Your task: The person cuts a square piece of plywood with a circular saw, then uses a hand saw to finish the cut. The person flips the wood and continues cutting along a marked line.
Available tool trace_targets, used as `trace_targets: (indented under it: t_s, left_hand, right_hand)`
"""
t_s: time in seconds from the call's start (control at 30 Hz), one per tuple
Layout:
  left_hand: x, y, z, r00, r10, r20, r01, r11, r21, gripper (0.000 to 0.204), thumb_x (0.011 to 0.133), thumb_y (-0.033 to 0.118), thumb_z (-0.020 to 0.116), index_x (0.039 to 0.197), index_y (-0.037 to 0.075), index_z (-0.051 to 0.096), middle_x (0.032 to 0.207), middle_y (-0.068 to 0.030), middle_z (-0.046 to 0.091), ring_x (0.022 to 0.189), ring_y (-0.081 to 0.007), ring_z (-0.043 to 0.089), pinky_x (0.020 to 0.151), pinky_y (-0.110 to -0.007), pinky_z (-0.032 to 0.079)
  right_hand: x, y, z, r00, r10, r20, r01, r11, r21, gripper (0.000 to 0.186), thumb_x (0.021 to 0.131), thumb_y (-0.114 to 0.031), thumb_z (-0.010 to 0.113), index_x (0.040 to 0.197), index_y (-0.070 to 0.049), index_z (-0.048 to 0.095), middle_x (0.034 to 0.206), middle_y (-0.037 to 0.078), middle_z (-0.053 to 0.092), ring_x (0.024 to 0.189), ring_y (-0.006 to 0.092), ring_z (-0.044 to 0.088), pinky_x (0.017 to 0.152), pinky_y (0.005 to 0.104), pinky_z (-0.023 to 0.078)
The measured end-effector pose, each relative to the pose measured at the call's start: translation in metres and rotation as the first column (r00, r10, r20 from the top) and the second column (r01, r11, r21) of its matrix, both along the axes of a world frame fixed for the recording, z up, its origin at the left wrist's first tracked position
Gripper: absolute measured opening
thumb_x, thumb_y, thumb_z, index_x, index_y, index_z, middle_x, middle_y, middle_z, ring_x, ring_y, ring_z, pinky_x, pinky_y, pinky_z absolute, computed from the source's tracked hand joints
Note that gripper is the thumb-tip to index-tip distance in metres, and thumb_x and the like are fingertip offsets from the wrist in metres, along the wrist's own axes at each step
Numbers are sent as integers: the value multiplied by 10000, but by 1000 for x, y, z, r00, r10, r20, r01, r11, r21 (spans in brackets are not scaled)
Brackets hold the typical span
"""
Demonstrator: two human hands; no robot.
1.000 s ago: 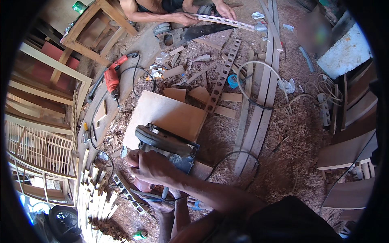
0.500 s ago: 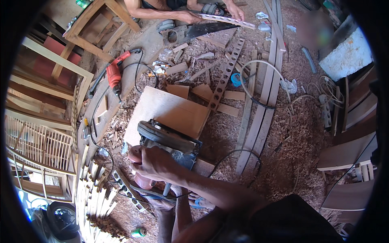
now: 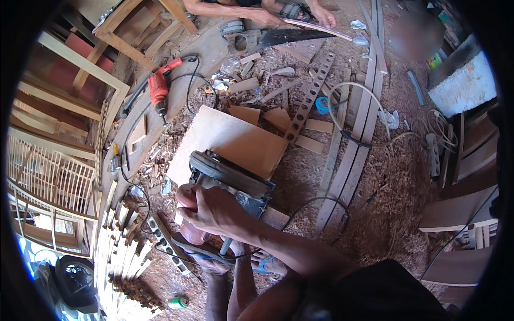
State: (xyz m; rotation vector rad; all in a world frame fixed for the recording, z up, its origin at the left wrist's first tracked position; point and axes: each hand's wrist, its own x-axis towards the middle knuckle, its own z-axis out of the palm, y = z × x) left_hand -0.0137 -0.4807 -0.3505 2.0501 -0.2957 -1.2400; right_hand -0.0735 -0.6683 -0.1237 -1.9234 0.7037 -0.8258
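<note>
My right hand (image 3: 211,208) is closed on the pinkish-red handle of a circular saw (image 3: 227,174), its arm reaching in from the lower right. The saw's dark front part rests over a pale square board (image 3: 227,139) lying among shavings, with a small wood piece (image 3: 270,218) at its right side. A black cord loops around the saw. My legs and feet (image 3: 217,267) are below the saw. My left hand is not visible.
A co-worker's hands (image 3: 324,17) hold a thin strip beside a handsaw (image 3: 273,37). Around me lie a red drill (image 3: 159,91), a blue tape measure (image 3: 323,105), looped cables, long planks (image 3: 353,155), wooden frames (image 3: 53,187), stacked sticks (image 3: 120,251) and panels (image 3: 455,208).
The view has shifted slightly, so most things appear higher and a little to the right. The co-worker's strip looks more edge-on. My hand stays on the saw handle.
</note>
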Motion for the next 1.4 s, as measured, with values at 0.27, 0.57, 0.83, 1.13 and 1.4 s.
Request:
trace_targets:
  t_s: [0.27, 0.57, 0.83, 1.13, 1.4]
  left_hand:
    - [-4, -3, -2, 998, 48, -33, -49, 998, -29, 422, 1046, 336, 421, 1359, 61, 486, 1232, -148, 612, 1104, -232, 601, 930, -388, 517]
    - [-7, -5, 0, 993, 102, -59, -104, 993, -47, 418, 1044, 336, 428, 1347, 56, 494, 1215, -145, 618, 1079, -223, 612, 911, -374, 528]
    - [-16, -12, 1, 989, 120, -80, -127, 989, -80, 415, 1042, 336, 434, 1337, 52, 502, 1200, -142, 624, 1057, -216, 623, 894, -361, 537]
    - [-15, -14, 4, 981, 160, -111, -172, 979, -107, 412, 1039, 336, 441, 1325, 47, 511, 1183, -139, 631, 1033, -207, 634, 875, -346, 548]
    - [-28, -22, 8, 957, 224, -183, -254, 953, -163, 410, 1037, 336, 448, 1315, 43, 519, 1168, -137, 636, 1011, -199, 645, 858, -334, 557]
  right_hand:
    - [-10, 0, -8, 994, 58, -98, -52, 997, 60, 525, 872, -343, 679, 1141, 80, 521, 697, 222, 647, 586, 356, 663, 546, 445, 543]
    - [-24, 10, 0, 995, -9, -100, 9, 1000, -5, 527, 889, -324, 668, 1209, 60, 502, 733, 210, 669, 599, 344, 680, 542, 435, 555]
    - [-23, 11, 1, 992, -65, -110, 59, 997, -55, 454, 897, -338, 664, 1115, 49, 567, 686, 188, 660, 573, 326, 677, 520, 417, 553]
    - [-22, 10, 7, 952, 21, -305, -39, 998, -53, 494, 897, -367, 672, 1202, -7, 524, 714, 190, 665, 605, 358, 668, 546, 437, 543]
    - [-66, 19, 32, 944, 58, -325, -63, 998, -7, 437, 924, -353, 645, 1164, -1, 551, 772, 231, 668, 689, 372, 695, 613, 433, 572]
